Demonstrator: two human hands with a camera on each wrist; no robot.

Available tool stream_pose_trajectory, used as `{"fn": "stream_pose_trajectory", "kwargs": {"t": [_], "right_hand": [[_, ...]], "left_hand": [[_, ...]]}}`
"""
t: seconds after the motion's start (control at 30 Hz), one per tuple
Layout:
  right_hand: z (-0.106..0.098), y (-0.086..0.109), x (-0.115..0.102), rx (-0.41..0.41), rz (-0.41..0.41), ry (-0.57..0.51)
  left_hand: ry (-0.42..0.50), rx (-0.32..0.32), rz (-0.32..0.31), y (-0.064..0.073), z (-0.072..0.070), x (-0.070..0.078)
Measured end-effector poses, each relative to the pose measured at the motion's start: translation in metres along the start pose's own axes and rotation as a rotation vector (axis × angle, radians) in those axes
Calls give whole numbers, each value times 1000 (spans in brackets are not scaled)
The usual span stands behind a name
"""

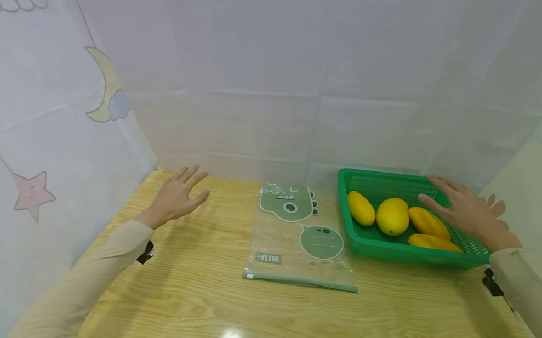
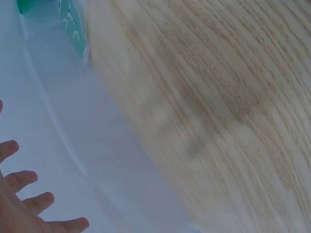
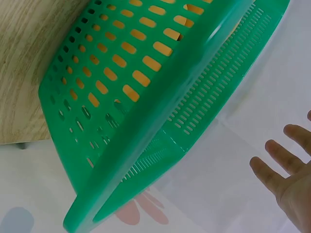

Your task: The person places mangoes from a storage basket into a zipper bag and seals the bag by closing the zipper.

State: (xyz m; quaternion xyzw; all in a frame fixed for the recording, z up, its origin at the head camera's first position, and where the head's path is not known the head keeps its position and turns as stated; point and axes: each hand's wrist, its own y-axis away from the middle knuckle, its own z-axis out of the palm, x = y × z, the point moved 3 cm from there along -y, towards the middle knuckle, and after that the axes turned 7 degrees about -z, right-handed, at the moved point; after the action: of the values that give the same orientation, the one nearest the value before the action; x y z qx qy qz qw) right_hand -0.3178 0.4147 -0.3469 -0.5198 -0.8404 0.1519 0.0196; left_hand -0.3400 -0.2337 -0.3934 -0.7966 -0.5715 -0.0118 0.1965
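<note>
Left of the right hand's fingers (image 3: 266,175), a green basket (image 1: 406,253) stands on the wooden table (image 1: 178,299). The head view alone shows the full contents: four yellow mangoes. One mango (image 1: 361,209) lies at the basket end farthest from these fingers; a rounder mango (image 1: 392,217) lies beside it; two longer ones, an upper mango (image 1: 428,223) and a lower mango (image 1: 435,243), lie nearest the fingers. The right wrist view shows the slotted side wall instead, with yellow visible through the slots. The head view places the right hand (image 1: 467,211) across the basket's far right corner; the right wrist view shows a gap between fingertips and rim. The right fingers are extended, spread and unloaded.

To the right of the left fingers, and apart from them, a clear bag (image 1: 290,245) with green cartoon prints lies flat on the table. The head view shows its zip strip (image 1: 303,282) at the near edge, with a white slider (image 1: 249,276) at the end toward the left hand (image 1: 174,197). The left wrist view shows only a printed bag corner and a sliver of basket. The left fingers are spread and hold nothing.
</note>
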Motion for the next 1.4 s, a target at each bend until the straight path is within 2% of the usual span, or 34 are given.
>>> {"fn": "stream_pose_trajectory", "kwargs": {"t": [0.27,0.57,0.8,0.93,1.4], "right_hand": [[-1,-1,-2,-24,27,-20],[-1,0,-6,7,24,-3],[0,-1,-8,-42,46,-29],[1,-2,-8,-43,45,-41],[10,-5,-9,31,-39,-50]], "left_hand": [[28,2,19,3,2,5],[62,17,30,6,5,8],[75,20,29,7,4,11],[86,21,29,8,5,12],[108,5,32,11,10,17]]}}
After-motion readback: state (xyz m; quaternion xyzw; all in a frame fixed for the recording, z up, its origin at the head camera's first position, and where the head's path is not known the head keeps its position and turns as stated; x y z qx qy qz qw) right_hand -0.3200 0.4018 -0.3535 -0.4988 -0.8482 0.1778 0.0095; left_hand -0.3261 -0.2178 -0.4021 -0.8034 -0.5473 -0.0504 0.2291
